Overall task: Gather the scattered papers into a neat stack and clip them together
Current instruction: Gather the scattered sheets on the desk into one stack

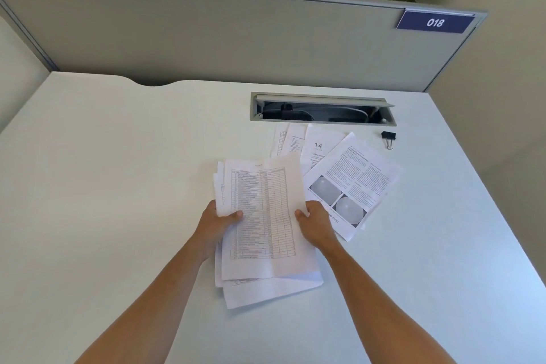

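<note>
White printed sheets of thin office paper form a loose stack (263, 224) near the middle of the pale desk top (118, 186), the top page a table of ruled rows. The left hand (217, 223) grips the stack's left edge, thumb on top and fingers hidden beneath; the right hand (316, 226) holds the right edge the same way. The edges are ragged, with several sheets jutting out at the bottom and left.

Paper like this is light, limp and slick sheet on sheet, so it probably slides and fans if held at one corner only. Holding both long edges, as here, seems the soundest way to square it.

More loose pages (328, 162) lie fanned beside and behind the right hand, one with two grey round pictures (351, 183) partly under that hand. They are not yet gathered. The small black binder clip with wire handles (388, 138) rests well apart at the right, near the open cable slot in the desk (323, 109). Nothing stands between the hands and the clip except those loose pages. A grey partition panel (236, 38) with a blue "018" plate (435, 22) backs the desk.
</note>
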Motion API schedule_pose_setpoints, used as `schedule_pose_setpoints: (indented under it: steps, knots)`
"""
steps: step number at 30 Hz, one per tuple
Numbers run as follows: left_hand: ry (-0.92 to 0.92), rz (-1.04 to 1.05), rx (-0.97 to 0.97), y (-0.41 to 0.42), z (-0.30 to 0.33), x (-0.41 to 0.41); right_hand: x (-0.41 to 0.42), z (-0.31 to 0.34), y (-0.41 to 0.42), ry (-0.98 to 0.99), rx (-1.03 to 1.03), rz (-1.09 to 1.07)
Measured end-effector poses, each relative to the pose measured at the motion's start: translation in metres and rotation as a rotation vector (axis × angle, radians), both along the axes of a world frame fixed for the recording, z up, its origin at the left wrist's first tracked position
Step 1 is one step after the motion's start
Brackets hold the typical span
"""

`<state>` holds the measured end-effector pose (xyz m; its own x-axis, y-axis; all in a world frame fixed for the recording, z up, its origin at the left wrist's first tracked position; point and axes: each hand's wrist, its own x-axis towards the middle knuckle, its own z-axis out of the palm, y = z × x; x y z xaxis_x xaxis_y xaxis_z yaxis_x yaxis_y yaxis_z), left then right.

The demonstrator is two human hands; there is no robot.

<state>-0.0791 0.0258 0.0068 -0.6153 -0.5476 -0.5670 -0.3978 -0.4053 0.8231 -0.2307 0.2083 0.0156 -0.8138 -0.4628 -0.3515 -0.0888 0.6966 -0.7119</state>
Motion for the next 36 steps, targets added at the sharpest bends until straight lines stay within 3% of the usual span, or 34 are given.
schedule_pose_setpoints:
  steps: [3, 5, 7, 10, 13, 16, 22, 27, 36]
  knots:
    - [-0.022, -0.002, -0.032, 0.0, -0.007, 0.001, 0.007, -0.006, -0.002, 0.097, 0.078, 0.099]
    - [-0.029, 0.006, -0.047, 0.0, -0.011, 0.002, 0.009, -0.008, 0.001, 0.129, 0.06, 0.04]
    - [-0.041, 0.024, -0.066, 0.001, -0.01, 0.004, 0.005, -0.005, 0.008, 0.212, 0.038, -0.116]
    - [-0.041, 0.018, -0.086, 0.0, -0.009, 0.005, -0.01, -0.004, 0.024, 0.36, 0.172, -0.392]
    - [-0.036, 0.021, -0.093, -0.002, -0.011, 0.005, -0.027, -0.002, 0.042, 0.262, 0.308, -0.589]
    - [-0.038, 0.023, -0.095, -0.002, -0.012, 0.004, -0.038, -0.004, 0.051, 0.191, 0.44, -0.573]
    - [-0.044, 0.026, -0.1, -0.003, -0.014, 0.004, -0.046, -0.006, 0.044, 0.228, 0.552, -0.471]
    - [-0.041, 0.031, -0.095, -0.003, -0.015, 0.002, -0.055, -0.003, 0.04, 0.159, 0.451, -0.487]
    - [-0.042, 0.038, -0.087, -0.006, -0.018, 0.005, -0.07, 0.004, 0.058, -0.147, -0.178, -0.852]
